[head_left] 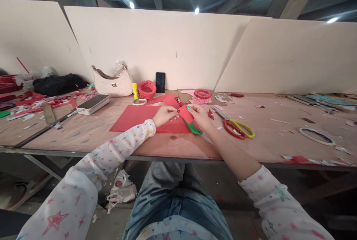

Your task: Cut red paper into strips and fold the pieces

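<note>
Between my two hands is a small piece of red paper (pixel 185 114), raised a little over the table. My left hand (pixel 165 115) pinches its left edge. The fingers of my right hand (pixel 198 115) are closed on its right side. Larger red sheets (pixel 134 118) lie flat under and beside my left hand. A green object (pixel 195 128), its kind unclear, rests below my right hand, partly covered by the paper. To the right lie scissors with red and yellow handles (pixel 237 127), blades pointing toward my right hand.
Behind my hands stand a glue stick (pixel 135 91), red braided rings (pixel 147 89), a phone (pixel 160 82) and a pink handbag (pixel 113 82). A white box with a dark top (pixel 93 104) sits left. A tape roll (pixel 317 136) and paper scraps lie right.
</note>
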